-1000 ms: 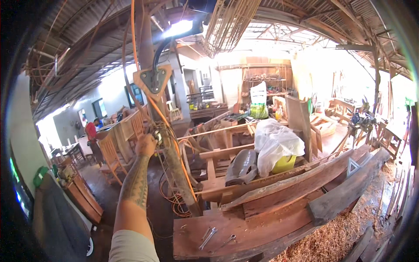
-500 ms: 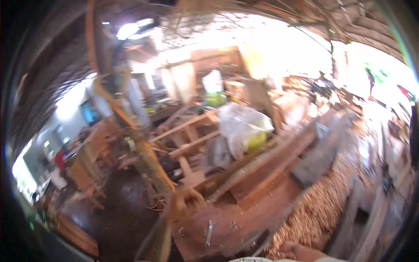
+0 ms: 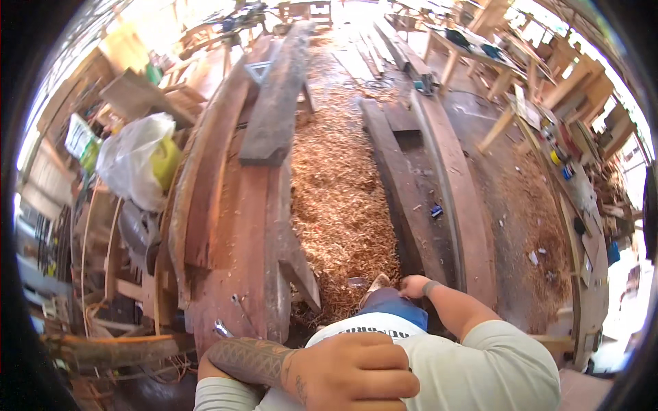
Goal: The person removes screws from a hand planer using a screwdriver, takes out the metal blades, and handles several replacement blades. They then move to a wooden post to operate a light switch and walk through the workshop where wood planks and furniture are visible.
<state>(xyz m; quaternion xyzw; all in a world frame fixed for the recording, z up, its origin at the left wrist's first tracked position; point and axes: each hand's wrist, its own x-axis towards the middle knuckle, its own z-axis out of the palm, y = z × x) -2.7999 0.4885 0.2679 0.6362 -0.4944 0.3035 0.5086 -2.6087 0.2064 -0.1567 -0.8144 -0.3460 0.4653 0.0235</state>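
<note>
My left hand (image 3: 356,373) is raised in front of my chest, its fingers curled into a fist with the back of the hand toward me. Whatever it may hold is hidden. Low beside my thigh hangs my right hand (image 3: 413,286), a dark band on its wrist; its fingers look bent, but they are too small and partly turned away to read. A metal wrench (image 3: 223,329) lies on the reddish plank (image 3: 240,240), just beyond my left forearm, which covers part of it. One shoe (image 3: 378,282) shows on the wood shavings (image 3: 336,192) ahead of my body.
Long beams flank the shavings, including a dark grey beam (image 3: 271,130) and a right-hand beam (image 3: 459,198). A power tool (image 3: 423,85) rests on the latter. At left stand a clear plastic bag (image 3: 133,154) and wooden frames. A cluttered workbench (image 3: 582,198) runs along the right.
The view has swung right and downward, bringing my torso and the beams into the middle. My left hand, earlier over the plank's near end, is now closed before my chest.
</note>
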